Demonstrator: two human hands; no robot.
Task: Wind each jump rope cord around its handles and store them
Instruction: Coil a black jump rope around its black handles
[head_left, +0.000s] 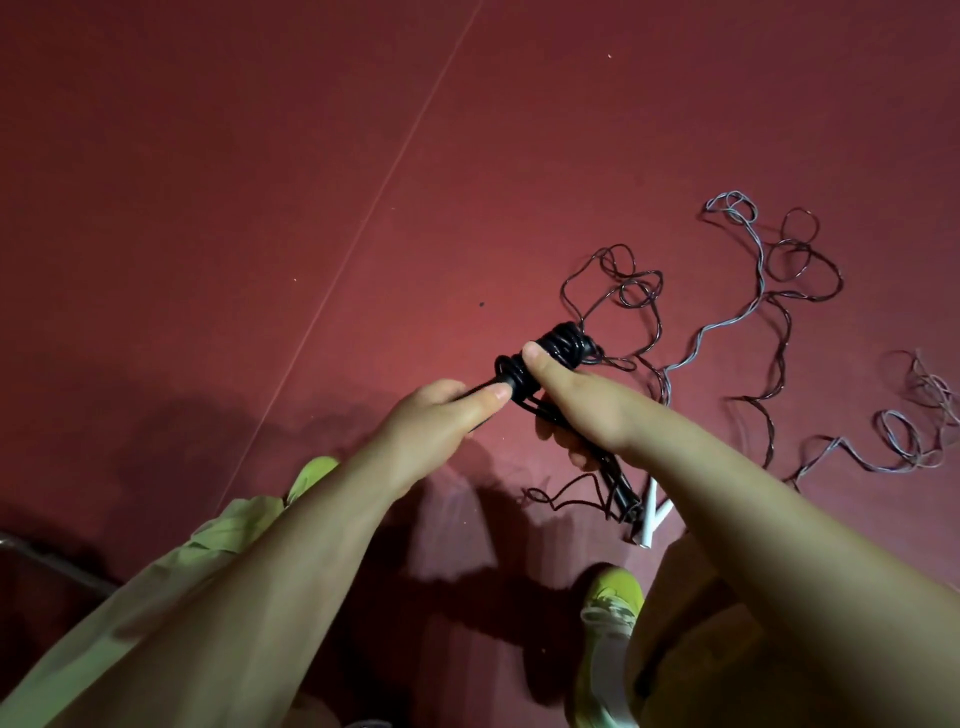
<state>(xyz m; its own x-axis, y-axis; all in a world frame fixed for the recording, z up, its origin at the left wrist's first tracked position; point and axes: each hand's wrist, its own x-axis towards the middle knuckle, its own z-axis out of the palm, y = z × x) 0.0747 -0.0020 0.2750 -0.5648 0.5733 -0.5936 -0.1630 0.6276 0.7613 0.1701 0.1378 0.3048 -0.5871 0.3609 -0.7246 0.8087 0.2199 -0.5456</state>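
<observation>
Both hands meet over the dark red floor (208, 208), holding a black jump rope (558, 345) whose cord is already wound in tight coils around its handles. The right hand (582, 402) grips the bundle from the side: its thumb presses along the top of the coils and its fingers curl underneath, with the black handle ends running down out of the palm toward the floor. The left hand (441, 410) pinches the near end of the bundle, the thumb and curled fingers closed on a short length of black cord just beside the coils. The two hands almost touch.

Beyond and to the right of the hands, loose cords lie spread on the floor. A thin dark cord (631, 291) loops in tangles just behind the bundle, and a pale grey cord (748, 306) snakes from the far right down toward the person's feet, ending near white handles (652, 514) that lie by the right arm. More grey loops (904, 436) pile up near the right edge of view.

A thin pale seam line (395, 171) crosses the floor diagonally to the left of the hands; the floor on that side carries only shadows. Light green trousers (156, 597) and yellow-green shoes (613, 603) show at the bottom, and a grey metal bar (47, 561) sits at the lower left edge.
</observation>
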